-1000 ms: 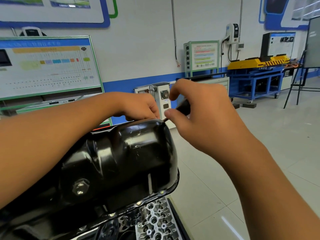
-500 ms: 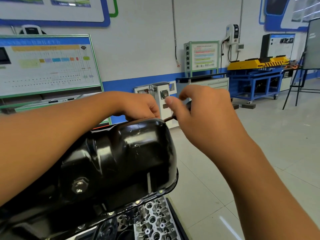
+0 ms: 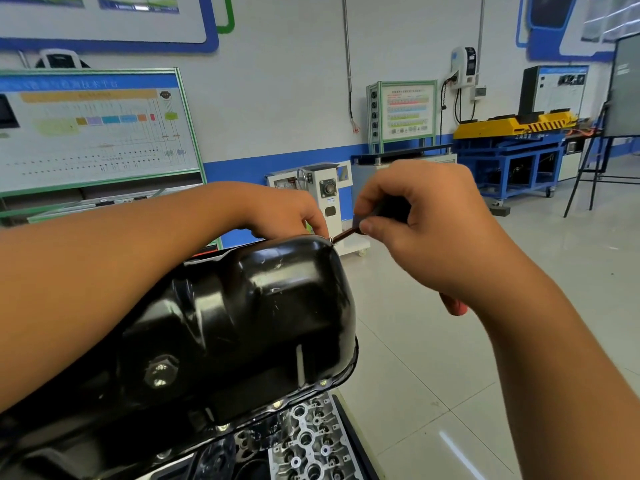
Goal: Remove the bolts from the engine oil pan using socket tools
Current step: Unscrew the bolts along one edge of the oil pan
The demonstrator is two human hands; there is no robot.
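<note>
A glossy black oil pan (image 3: pixel 242 323) fills the lower left, with a drain plug (image 3: pixel 157 372) on its near side and small bolts (image 3: pixel 323 382) along its lower flange. My right hand (image 3: pixel 426 233) grips the black handle of a socket driver (image 3: pixel 346 233); its shaft points down-left behind the pan's far top edge. A red end of the handle (image 3: pixel 455 308) shows under my wrist. My left hand (image 3: pixel 287 216) reaches over the pan's far edge, fingers curled beside the driver's tip. What those fingers hold is hidden behind the pan.
An aluminium cylinder head (image 3: pixel 308 441) lies under the pan at the bottom. Behind stand a white training unit (image 3: pixel 322 192), a green-framed wiring board (image 3: pixel 93 129), a blue cart with yellow equipment (image 3: pixel 516 150) and an easel (image 3: pixel 609 126). Tiled floor stretches to the right.
My right hand has turned on the driver handle, thumb moving from above to the left side near the shaft. The left hand and the pan have stayed put.
</note>
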